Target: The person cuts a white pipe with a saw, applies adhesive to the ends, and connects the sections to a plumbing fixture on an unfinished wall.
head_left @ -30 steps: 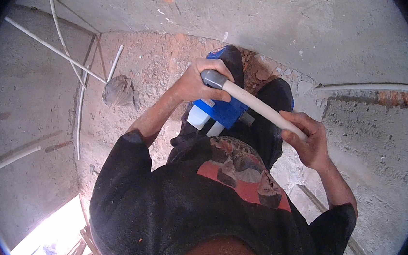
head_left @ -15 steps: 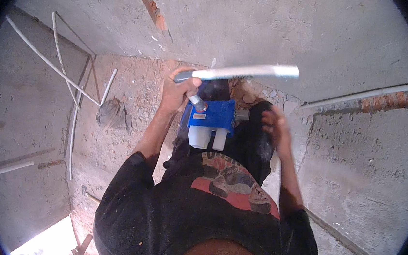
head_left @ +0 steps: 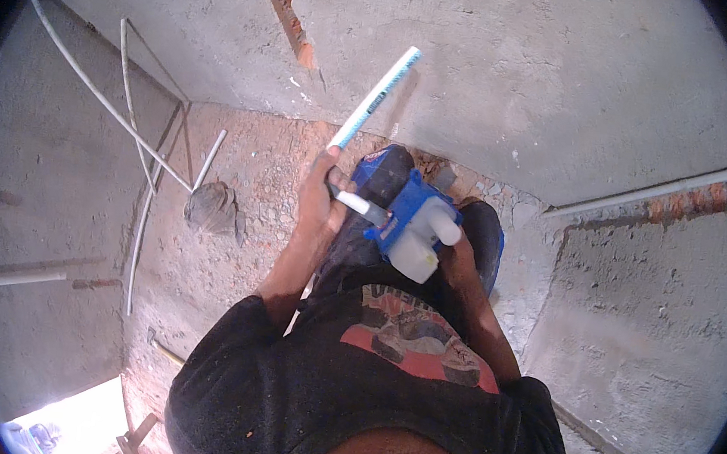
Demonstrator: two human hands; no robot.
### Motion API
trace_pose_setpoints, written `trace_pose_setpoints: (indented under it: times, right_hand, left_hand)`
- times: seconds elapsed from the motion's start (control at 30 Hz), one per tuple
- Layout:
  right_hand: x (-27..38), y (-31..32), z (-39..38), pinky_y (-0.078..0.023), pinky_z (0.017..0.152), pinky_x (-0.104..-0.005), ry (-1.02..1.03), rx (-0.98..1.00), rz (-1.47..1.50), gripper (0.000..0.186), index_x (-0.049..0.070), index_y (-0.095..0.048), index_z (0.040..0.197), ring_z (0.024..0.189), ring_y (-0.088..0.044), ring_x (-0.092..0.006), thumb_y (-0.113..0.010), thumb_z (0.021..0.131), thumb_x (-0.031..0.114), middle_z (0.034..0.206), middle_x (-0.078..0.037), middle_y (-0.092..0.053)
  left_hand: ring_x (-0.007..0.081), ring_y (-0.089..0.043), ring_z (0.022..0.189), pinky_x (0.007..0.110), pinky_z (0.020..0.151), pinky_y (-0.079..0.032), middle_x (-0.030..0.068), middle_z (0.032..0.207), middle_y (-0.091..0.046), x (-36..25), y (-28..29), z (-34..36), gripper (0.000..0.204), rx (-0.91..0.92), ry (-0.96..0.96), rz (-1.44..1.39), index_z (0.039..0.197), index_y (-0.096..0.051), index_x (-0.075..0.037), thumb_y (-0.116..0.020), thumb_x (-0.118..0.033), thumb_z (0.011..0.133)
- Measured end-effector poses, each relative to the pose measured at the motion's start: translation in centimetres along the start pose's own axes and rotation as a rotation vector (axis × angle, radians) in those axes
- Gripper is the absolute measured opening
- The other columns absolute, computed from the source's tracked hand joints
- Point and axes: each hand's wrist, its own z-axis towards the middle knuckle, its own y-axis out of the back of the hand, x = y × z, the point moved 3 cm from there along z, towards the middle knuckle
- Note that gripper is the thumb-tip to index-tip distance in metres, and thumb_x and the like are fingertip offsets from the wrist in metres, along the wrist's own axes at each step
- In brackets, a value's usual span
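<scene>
My left hand (head_left: 322, 190) is closed round the bend of a plastic pipe. From it a long white pipe (head_left: 377, 98) with a printed blue stripe slants up and to the right. A short white pipe piece (head_left: 351, 201) runs from the same bend into the side of a blue plastic box (head_left: 416, 199). Two white cylindrical covers (head_left: 413, 258) stick out of the box's face, and a grey pipe stub (head_left: 445, 178) shows at its far side. My right hand (head_left: 459, 257) grips the box from its right edge, fingers partly hidden behind it. The box is tilted above my lap.
Rough plaster walls surround a dirt and rubble floor. A tied plastic bag (head_left: 212, 208) lies at the left beside long white pipes (head_left: 114, 110). A hammer (head_left: 165, 349) rests lower left. Another white pipe (head_left: 643, 193) runs along a wall channel at the right.
My right hand has come in from the right and taken hold of the blue box. The box has turned and shifted right, and the long pipe has swung from nearly level to steep.
</scene>
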Motion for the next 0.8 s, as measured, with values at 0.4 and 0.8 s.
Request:
trace_pose_setpoints:
  times: [0.4,0.8]
  right_hand:
    - [1.9,-1.0,-1.6,-0.054,0.082,-0.0408,-0.118,-0.266,0.324,0.059,0.006,-0.056,0.115,0.091,-0.064,-0.0246,-0.048,0.091,0.06,0.101,-0.01,-0.063]
    - [7.6,-1.0,1.7,-0.055,0.074,-0.0357,0.019,-0.231,0.042,0.052,0.006,-0.059,0.108,0.083,-0.065,-0.0201,-0.048,0.093,0.055,0.095,-0.008,-0.066]
  left_hand:
    - [0.0232,-0.062,0.061,0.042,0.067,-0.056,0.0055,0.063,-0.055,3.8,2.3,-1.4,0.026,0.097,0.162,0.31,0.092,-0.049,-0.003,-0.055,-0.028,0.095]
    - [0.0188,-0.049,0.05,0.042,0.066,-0.053,0.0021,0.056,-0.044,7.2,1.7,3.2,0.03,0.046,0.105,0.134,0.087,-0.051,-0.005,-0.058,-0.034,0.094]
